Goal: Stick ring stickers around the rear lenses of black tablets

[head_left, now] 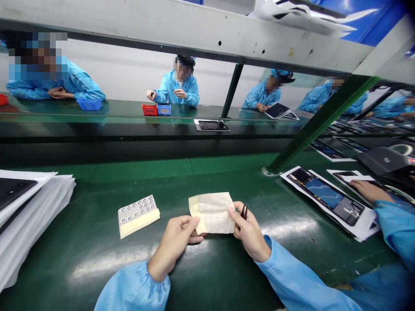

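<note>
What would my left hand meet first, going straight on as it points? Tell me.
Your left hand would first meet the pale sheet it pinches; past that seems to lie green tabletop, though depth is unclear.

Own hands: one left hand (pixel 178 242), one right hand (pixel 251 233). One creased sheet (pixel 215 212), center; one ring-marked card (pixel 138 216), left of center. Tweezers (pixel 244 211): one pair. Upper left to upper center: two blue bins (pixel 89 103); upper center, one red bin (pixel 149 109). People (pixel 180 88) across the top: at least five.
</note>
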The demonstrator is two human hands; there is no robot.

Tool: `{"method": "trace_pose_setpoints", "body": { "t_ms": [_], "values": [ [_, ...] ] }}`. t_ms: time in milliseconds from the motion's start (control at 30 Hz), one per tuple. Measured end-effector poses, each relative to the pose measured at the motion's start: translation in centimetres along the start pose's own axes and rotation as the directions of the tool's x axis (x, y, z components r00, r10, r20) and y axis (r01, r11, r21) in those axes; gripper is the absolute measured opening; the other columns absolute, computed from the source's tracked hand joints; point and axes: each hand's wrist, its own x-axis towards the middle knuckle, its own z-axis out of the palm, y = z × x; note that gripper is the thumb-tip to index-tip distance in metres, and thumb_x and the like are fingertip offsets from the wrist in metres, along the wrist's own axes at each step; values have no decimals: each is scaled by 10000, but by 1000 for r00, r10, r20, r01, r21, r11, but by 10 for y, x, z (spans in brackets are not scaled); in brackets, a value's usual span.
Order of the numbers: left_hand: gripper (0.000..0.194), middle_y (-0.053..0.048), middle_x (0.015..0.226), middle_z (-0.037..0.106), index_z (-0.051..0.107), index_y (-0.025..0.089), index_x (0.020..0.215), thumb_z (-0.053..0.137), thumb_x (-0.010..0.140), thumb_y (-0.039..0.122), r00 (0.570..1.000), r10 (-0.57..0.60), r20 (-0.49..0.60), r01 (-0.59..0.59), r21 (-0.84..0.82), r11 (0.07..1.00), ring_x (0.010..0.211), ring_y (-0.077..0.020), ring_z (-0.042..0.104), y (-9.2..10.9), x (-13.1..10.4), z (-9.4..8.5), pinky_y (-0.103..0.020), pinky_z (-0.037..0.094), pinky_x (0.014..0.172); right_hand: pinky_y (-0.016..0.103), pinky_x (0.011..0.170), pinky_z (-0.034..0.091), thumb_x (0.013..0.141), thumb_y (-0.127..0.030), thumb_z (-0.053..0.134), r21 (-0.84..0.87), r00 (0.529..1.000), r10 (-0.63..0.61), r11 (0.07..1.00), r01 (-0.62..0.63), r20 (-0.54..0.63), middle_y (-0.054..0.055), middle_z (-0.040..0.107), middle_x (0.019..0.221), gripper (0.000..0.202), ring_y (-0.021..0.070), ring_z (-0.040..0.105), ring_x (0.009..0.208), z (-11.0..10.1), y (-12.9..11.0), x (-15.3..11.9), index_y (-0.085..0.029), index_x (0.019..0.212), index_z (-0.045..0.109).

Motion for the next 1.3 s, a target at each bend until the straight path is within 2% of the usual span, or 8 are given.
{"method": "trace_pose_setpoints", "body": {
  "t_ms": [233, 367, 500, 733, 900, 1067, 1200, 1300],
  "values": [
    [519, -88, 744, 759, 721, 136, 796, 816, 738, 643, 980, -119, 160, 98, 135, 986, 809, -263, 802, 11, 1, -11, -277, 642, 727, 162, 312, 78, 679, -550, 875, 2, 965, 219, 975, -222, 142, -148, 313, 392, 493, 8, 136, 299, -22, -14, 21, -217, 751, 518],
    [463, -79, 901, 780, 739, 146, 946, 830, 773, 565, 984, -37, 174, 33, 25, 999, 868, -220, 782, 8, 2, -10, -304, 630, 838, 151, 299, 73, 708, -541, 858, 14, 962, 222, 974, -227, 161, -148, 340, 404, 478, 2, 133, 292, -23, -13, 24, -216, 755, 511],
    [428, -95, 954, 787, 733, 139, 953, 809, 811, 535, 995, 39, 87, -30, -103, 994, 826, -198, 758, -1, 7, -6, -288, 611, 777, 150, 295, 75, 724, -544, 838, 29, 959, 222, 973, -230, 174, -141, 360, 402, 463, 5, 138, 285, -20, -8, 21, -216, 766, 514],
    [421, -123, 1014, 788, 756, 137, 987, 808, 818, 519, 987, 34, 159, 1, -215, 977, 965, -240, 747, -4, 9, -6, -312, 578, 861, 153, 286, 82, 707, -513, 848, 73, 941, 245, 961, -268, 233, -134, 382, 396, 471, 13, 144, 269, -18, -9, 20, -230, 741, 473],
    [534, -88, 926, 796, 705, 152, 1155, 825, 791, 524, 996, 89, 28, -85, -120, 989, 820, -206, 749, -7, 9, -3, -289, 567, 763, 172, 311, 131, 730, -489, 768, 220, 898, 242, 916, -336, 368, -94, 500, 462, 354, 28, 156, 278, -17, -14, 10, -219, 824, 560],
    [478, -90, 949, 798, 723, 147, 1098, 777, 816, 529, 983, 178, -49, -178, -2, 984, 826, -210, 737, -9, 8, 2, -276, 549, 762, 188, 335, 140, 684, -734, 696, 297, 905, 136, 916, -270, 403, -31, 592, 535, 600, 24, 164, 288, -19, -20, 9, -177, 906, 719],
    [355, -75, 940, 802, 770, 192, 1109, 698, 889, 461, 956, 293, -12, -278, 281, 919, 821, -228, 724, -3, 1, 3, -271, 525, 734, 190, 339, 95, 722, -896, 576, 217, 926, 144, 949, -229, 349, -3, 543, 440, 830, 29, 153, 303, -23, -21, 14, -110, 883, 789],
    [265, -53, 999, 807, 809, 267, 1093, 653, 930, 407, 922, 385, 46, -361, 468, 807, 880, -247, 720, 2, -5, 3, -274, 511, 788, 194, 337, 92, 749, -827, 630, 46, 896, 209, 968, -246, 392, 44, 615, 486, 795, 23, 181, 305, -24, -19, 17, -66, 891, 813]
  ]
}}
